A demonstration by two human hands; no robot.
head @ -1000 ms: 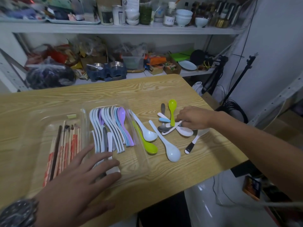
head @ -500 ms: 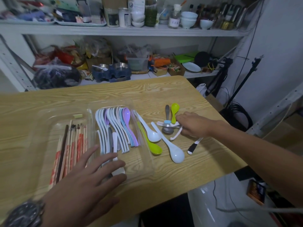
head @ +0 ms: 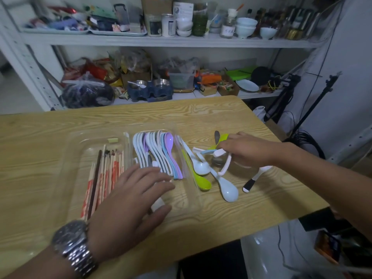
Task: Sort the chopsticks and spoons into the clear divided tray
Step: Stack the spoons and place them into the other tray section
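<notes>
The clear divided tray point(head: 76, 137) lies on the wooden table. Its left compartment holds several chopsticks point(head: 104, 174); its right compartment holds a row of white, blue and purple spoons point(head: 159, 152). My left hand point(head: 130, 200) lies flat with spread fingers over the tray's near part. My right hand point(head: 247, 152) grips a bunch of loose spoons point(head: 219, 154), white, blue and lime, lifted just off the table right of the tray. A lime spoon point(head: 201, 182), two white spoons point(head: 227, 190) and a black-tipped white utensil point(head: 251, 182) lie on the table.
The table's right edge point(head: 285, 150) and near edge run close to the loose spoons. Crowded shelves point(head: 161, 41) with bowls, jars and bags stand behind the table. A tripod and cables point(head: 310, 109) stand at the right.
My right hand has gathered the loose spoons from the pile and raised them slightly. My left hand stays on the tray. The camera view shifted a little.
</notes>
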